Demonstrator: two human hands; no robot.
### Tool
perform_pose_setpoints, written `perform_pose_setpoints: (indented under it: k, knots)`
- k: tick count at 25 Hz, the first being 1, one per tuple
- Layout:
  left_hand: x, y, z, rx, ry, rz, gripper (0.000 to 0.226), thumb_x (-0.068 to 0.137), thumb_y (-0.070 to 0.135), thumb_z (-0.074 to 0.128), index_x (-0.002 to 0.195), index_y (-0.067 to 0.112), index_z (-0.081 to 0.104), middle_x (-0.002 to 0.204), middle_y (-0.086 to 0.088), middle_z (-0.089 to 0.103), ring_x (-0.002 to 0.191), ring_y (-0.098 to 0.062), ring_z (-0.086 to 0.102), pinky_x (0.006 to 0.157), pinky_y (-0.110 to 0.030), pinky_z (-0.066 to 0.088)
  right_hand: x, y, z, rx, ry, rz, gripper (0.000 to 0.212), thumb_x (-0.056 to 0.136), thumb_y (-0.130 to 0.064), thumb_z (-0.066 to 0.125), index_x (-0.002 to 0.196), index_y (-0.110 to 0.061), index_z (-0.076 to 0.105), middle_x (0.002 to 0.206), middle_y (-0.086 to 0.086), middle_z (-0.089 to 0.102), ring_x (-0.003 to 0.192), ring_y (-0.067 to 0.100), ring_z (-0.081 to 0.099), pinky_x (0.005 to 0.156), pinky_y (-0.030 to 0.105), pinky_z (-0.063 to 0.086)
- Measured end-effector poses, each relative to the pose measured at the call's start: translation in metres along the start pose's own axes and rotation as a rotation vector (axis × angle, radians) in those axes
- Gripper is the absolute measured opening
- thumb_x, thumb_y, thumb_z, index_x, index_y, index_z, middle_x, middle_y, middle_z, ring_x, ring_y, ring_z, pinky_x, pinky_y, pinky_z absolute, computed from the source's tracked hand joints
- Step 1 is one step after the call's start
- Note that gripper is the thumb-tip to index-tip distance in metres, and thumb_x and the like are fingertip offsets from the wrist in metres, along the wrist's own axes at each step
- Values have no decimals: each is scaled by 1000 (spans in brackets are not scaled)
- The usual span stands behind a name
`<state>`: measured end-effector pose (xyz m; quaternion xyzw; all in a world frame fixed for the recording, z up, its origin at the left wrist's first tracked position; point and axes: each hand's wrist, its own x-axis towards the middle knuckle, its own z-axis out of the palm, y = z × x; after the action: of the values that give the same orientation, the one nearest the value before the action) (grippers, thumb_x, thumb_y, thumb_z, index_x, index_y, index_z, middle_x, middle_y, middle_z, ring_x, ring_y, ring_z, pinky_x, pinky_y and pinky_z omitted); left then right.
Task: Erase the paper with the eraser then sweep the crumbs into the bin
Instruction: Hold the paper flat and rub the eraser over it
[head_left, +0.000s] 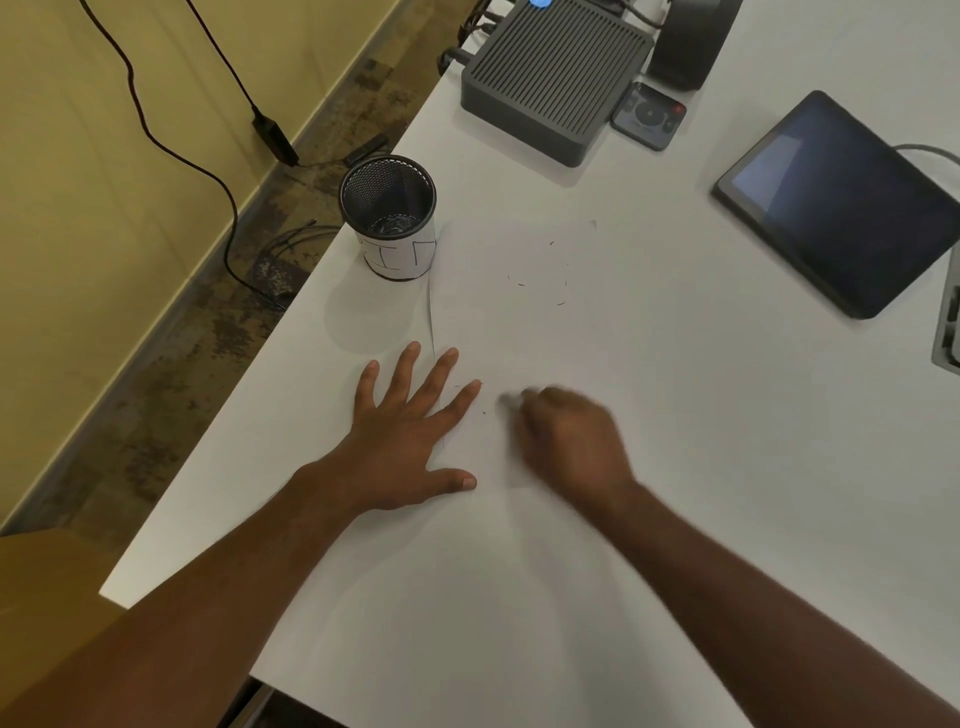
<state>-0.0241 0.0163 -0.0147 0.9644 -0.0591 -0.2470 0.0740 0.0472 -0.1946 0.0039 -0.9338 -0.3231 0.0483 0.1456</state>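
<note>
A white sheet of paper (519, 332) lies on the white table, its left edge running under my left hand. My left hand (410, 431) rests flat on that edge with the fingers spread. My right hand (566, 436) is blurred and closed into a fist on the paper; a small grey eraser tip (506, 400) shows at its fingertips. Thin dark eraser crumbs (540, 280) are scattered on the paper farther away. The bin (388, 218), a black mesh cup with a white paper band, stands at the table's left edge beyond my left hand.
A dark grey ribbed box (556, 78) and a small remote (649, 114) sit at the back. A dark tablet (841, 202) lies at the right. The table's left edge (249, 415) drops to a floor with black cables.
</note>
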Motion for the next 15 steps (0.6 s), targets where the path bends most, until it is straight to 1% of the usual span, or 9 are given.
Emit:
perform_pose_setpoints:
  k: [2, 3, 5, 6, 8, 10, 12, 13, 15]
  knots:
    - [-1, 0, 1, -9, 8, 4, 100, 74, 94, 20, 145, 46, -33, 153, 7, -47, 139, -28, -45, 114, -64, -16, 22, 29, -14, 3, 152, 278, 36, 95, -27, 56, 62, -14, 51, 56, 3, 50, 50, 27, 50, 48, 30, 35]
    - [-1, 0, 1, -11, 11, 5, 100, 74, 94, 21, 144, 47, -34, 153, 7, -47, 139, -28, -46, 114, -64, -17, 21, 38, -19, 48, 166, 378, 42, 97, -31, 52, 60, -14, 45, 54, 0, 47, 48, 23, 46, 48, 29, 35]
    - [-1, 0, 0, -25, 16, 11, 100, 76, 92, 26, 143, 47, -35, 152, 7, -48, 138, -27, -47, 114, -64, -18, 1, 39, -19, 192, 155, 490, 46, 99, -38, 48, 60, -14, 40, 53, -3, 44, 49, 15, 42, 49, 26, 33]
    - [-1, -1, 0, -32, 16, 12, 101, 77, 90, 29, 143, 48, -35, 152, 6, -49, 138, -27, -47, 114, -63, -18, -12, 36, -19, 293, 152, 519, 46, 98, -40, 49, 62, -13, 41, 54, -3, 44, 51, 12, 41, 49, 22, 32]
    - [-3, 1, -2, -42, 10, 2, 101, 79, 87, 34, 143, 48, -34, 151, 5, -50, 138, -29, -47, 114, -63, -19, -30, 32, -18, 493, 150, 553, 43, 98, -40, 52, 66, -13, 46, 57, -2, 46, 55, 12, 43, 52, 20, 34]
    - [-1, 9, -4, -53, 92, -5, 96, 83, 82, 34, 150, 45, -24, 156, 3, -43, 141, -31, -42, 114, -64, -18, -32, 35, -14, 552, 163, 566, 36, 97, -40, 54, 73, -13, 55, 63, -1, 53, 62, 14, 50, 58, 22, 41]
    - [3, 22, -4, -61, 192, 25, 89, 87, 78, 30, 157, 36, -6, 164, 4, -26, 147, -30, -32, 117, -63, -13, -30, 35, -12, 535, 188, 542, 30, 97, -38, 55, 75, -17, 58, 66, -3, 55, 66, 13, 53, 59, 21, 41]
    - [7, 27, -3, -65, 189, 49, 89, 87, 77, 28, 158, 31, 0, 165, 5, -20, 149, -28, -29, 118, -61, -12, -31, 33, -11, 499, 202, 516, 28, 96, -36, 56, 73, -20, 55, 65, -5, 54, 65, 12, 52, 58, 19, 38]
    - [12, 33, 1, -63, 145, 67, 93, 86, 78, 25, 159, 25, 3, 165, 6, -18, 149, -26, -28, 119, -58, -12, -34, 22, -10, 365, 222, 443, 28, 95, -30, 58, 69, -25, 47, 63, -10, 49, 61, 10, 45, 57, 20, 31]
